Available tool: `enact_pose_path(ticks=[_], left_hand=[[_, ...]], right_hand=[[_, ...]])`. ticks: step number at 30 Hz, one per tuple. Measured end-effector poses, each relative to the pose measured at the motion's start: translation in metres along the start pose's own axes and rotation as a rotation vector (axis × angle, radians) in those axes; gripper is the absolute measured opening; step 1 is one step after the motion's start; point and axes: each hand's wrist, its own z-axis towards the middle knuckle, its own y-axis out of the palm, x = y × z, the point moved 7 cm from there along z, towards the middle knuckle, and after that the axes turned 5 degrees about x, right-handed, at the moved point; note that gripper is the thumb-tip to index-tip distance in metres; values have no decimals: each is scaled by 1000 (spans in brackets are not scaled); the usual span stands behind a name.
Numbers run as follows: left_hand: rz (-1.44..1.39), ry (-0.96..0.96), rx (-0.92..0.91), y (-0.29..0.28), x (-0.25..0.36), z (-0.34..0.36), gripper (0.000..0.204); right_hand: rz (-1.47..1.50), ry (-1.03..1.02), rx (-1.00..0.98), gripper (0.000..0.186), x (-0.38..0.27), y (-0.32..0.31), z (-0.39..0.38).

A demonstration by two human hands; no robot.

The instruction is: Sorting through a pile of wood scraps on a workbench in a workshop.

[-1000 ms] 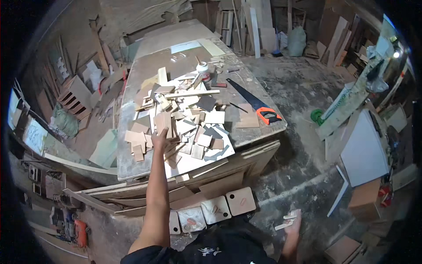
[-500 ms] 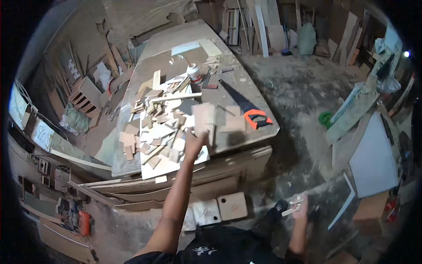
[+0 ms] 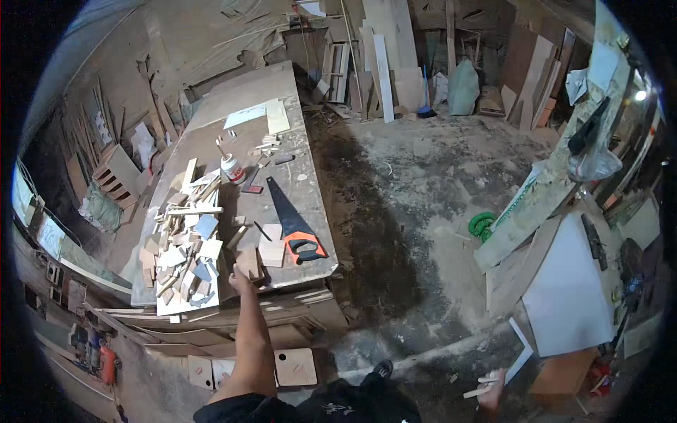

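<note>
My left hand [image 3: 242, 281] reaches over the near edge of the workbench [image 3: 305, 276], its fingers closed at the near end of a flat wooden piece [image 3: 249, 260]. That piece rests beside another squarish wooden piece [image 3: 271, 252]. Left of the hand spreads a heap of wood offcuts [image 3: 185, 243] on a white board. A handsaw [image 3: 300, 236] with an orange and black handle lies to the right, near a thin dark stick-like tool [image 3: 262, 230]. Low at the right, my right hand [image 3: 493, 392] is closed around several small pale wood strips [image 3: 477, 391], away from the bench.
A white container [image 3: 231, 170] with a brush in it stands beyond the offcuts. Boards [image 3: 383, 77] lean on the far wall near a blue broom [image 3: 426, 111]. A slanted post [image 3: 543, 180], a green coil [image 3: 482, 225] and a white panel [image 3: 570, 289] stand right.
My left hand has lowered the wooden piece beside the squarish one. The view has swung right, so the bench sits farther left. My right hand still holds the strips.
</note>
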Motion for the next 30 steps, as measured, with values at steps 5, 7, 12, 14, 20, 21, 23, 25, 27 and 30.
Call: enact_pose_path(ticks=[5, 7, 12, 14, 20, 21, 23, 25, 27, 30], left_hand=[[-3, 120, 325, -74, 21, 55, 41], [-47, 126, 323, -74, 18, 52, 38], [-216, -52, 386, -24, 29, 2, 39], [-227, -47, 461, -33, 37, 11, 42], [-637, -251, 763, -62, 6, 38, 56], [-737, -201, 560, 11, 39, -7, 61], [-404, -93, 881, -46, 22, 13, 64], [-161, -17, 989, -64, 14, 26, 63], [-71, 317, 777, -42, 35, 32, 42], [150, 351, 689, -53, 42, 34, 24]], right_hand=[[-358, 152, -307, 27, 45, 74, 114], [-432, 190, -212, 28, 77, 125, 109], [-566, 254, -142, 30, 109, 187, 148], [-559, 263, -239, 31, 128, 217, 168], [-718, 312, -370, 34, 195, 332, 221], [-684, 309, -301, 34, 189, 337, 232], [-713, 464, -424, 33, 233, 383, 246], [-796, 452, -489, 31, 268, 442, 244], [-806, 405, -482, 28, 313, 500, 244], [-736, 656, -719, 26, 404, 571, 261]])
